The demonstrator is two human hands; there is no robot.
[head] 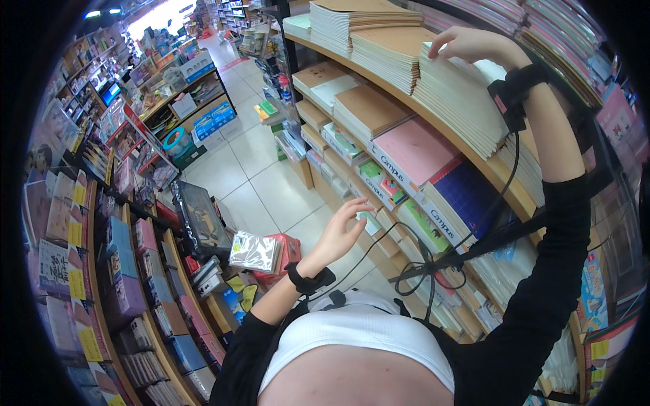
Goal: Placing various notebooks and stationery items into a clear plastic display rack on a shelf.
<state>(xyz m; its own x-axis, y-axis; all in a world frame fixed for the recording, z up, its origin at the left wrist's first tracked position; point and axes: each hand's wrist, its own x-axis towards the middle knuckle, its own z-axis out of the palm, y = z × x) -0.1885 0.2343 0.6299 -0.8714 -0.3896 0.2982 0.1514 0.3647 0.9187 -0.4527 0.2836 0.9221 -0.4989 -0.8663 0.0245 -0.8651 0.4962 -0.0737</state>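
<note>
My right hand (469, 46) reaches over the upper shelf at the right, its bent fingertips at the top corner of a stack of pale-covered notebooks (457, 96). Whether the fingers grip a notebook cannot be told. Just left of that stack lie brown-covered notebooks (388, 51). My left hand (346, 228) hangs in the air above the aisle, fingers apart and holding nothing. Past its fingertips are lower shelves with a pink notebook pack (416, 147) and a dark blue one (469, 193). Both wrists wear black straps, with a black cable (431, 269) looped between them.
At the left stand shelves (99, 284) full of boxed stationery. A red stool (284, 254) bears plastic-wrapped packs (254, 251), beside a black case (200, 218). The tiled aisle (254, 167) runs between the shelves towards a display counter (188, 96) at the back.
</note>
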